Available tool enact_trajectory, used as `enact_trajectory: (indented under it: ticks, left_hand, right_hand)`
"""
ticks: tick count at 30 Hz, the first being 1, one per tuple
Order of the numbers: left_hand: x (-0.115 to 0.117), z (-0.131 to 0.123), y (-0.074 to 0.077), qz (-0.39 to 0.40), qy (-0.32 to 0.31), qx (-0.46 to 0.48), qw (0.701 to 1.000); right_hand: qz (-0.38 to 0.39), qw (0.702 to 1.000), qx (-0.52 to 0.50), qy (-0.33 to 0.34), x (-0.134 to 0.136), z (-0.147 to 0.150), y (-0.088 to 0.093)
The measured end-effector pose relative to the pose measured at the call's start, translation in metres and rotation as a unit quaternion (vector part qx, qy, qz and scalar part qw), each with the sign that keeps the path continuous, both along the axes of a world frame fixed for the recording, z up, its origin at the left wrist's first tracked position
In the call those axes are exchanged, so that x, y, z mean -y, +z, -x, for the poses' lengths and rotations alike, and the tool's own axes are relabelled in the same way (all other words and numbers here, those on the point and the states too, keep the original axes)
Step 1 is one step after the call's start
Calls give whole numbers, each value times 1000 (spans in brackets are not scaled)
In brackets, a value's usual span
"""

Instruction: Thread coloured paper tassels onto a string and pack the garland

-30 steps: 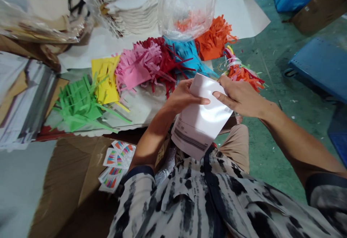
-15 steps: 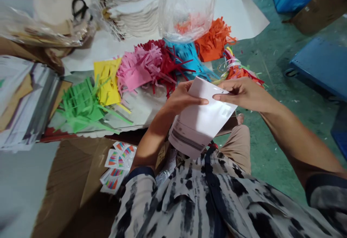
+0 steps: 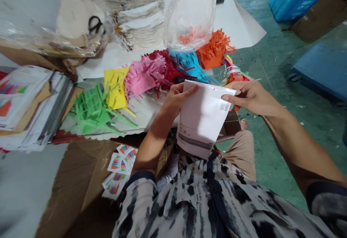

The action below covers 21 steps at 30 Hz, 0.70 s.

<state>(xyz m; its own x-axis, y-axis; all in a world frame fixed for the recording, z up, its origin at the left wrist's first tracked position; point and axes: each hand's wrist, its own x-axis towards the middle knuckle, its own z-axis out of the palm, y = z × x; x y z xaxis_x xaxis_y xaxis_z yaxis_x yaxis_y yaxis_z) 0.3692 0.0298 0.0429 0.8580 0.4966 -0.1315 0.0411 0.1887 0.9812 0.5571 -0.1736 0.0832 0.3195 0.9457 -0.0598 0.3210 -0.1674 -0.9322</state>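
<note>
Between my two hands hangs a white printed card (image 3: 202,119), close in front of my body, with a small slot near its top edge and dark print along the bottom. My left hand (image 3: 179,99) pinches its upper left corner, thumb on the near face. At the upper right corner my right hand (image 3: 245,95) grips it with thumb and fingers. Just beyond lie fringed paper bundles on the table: green (image 3: 90,106), yellow (image 3: 115,86), pink (image 3: 146,73), dark red (image 3: 169,68), blue (image 3: 191,64) and orange (image 3: 214,50). A mixed-colour tassel bundle (image 3: 234,68) lies behind my right hand.
Stacked printed cards (image 3: 35,104) stand at the left. An open cardboard box (image 3: 78,180) below the table edge holds cards with coloured pictures (image 3: 119,169). Behind are black-handled scissors (image 3: 95,25), cream bundles (image 3: 142,17) and a clear plastic bag (image 3: 189,14). A blue cart (image 3: 322,68) stands right.
The card has turned from a tilt to nearly upright and flatter towards me. My left hand has shifted to its upper left corner, my right hand slightly outward. The view has shifted a little.
</note>
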Motion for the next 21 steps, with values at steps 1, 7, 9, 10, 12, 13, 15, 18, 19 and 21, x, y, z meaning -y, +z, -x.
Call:
enact_trajectory:
  ticks: [1,7,9,10,12,13,15,18,19,21]
  left_hand:
    - [0,1,-2,2,-1,-1,1000]
    - [-6,4,0,-8,5,-13,1000]
    - [-7,5,3,-21,24,-16,999]
    - [-7,6,3,-30,42,-15,999]
    - [-7,7,2,-48,81,-11,995]
    - [-7,8,1,-54,98,-7,994]
    - [-10,12,-4,-55,113,2,992]
    - [-15,18,-11,-28,103,14,994]
    - [-17,20,-13,-13,95,13,995]
    - [-22,24,-16,17,85,5,996]
  right_hand:
    - [-4,1000,-10,0,0,0,-2]
    - [-12,1000,7,-27,-6,9,-4]
    - [-16,999,22,-19,-12,12,-1]
    - [-16,999,30,-21,-16,13,0]
    - [-26,998,42,-47,-24,15,-3]
    - [-38,996,42,-71,-28,15,-6]
    - [-73,990,30,-121,-35,18,-15]
    - [-104,981,-1,-164,-44,24,-30]
    - [-109,978,-6,-175,-46,27,-34]
    - [-114,975,-14,-191,-49,34,-39]
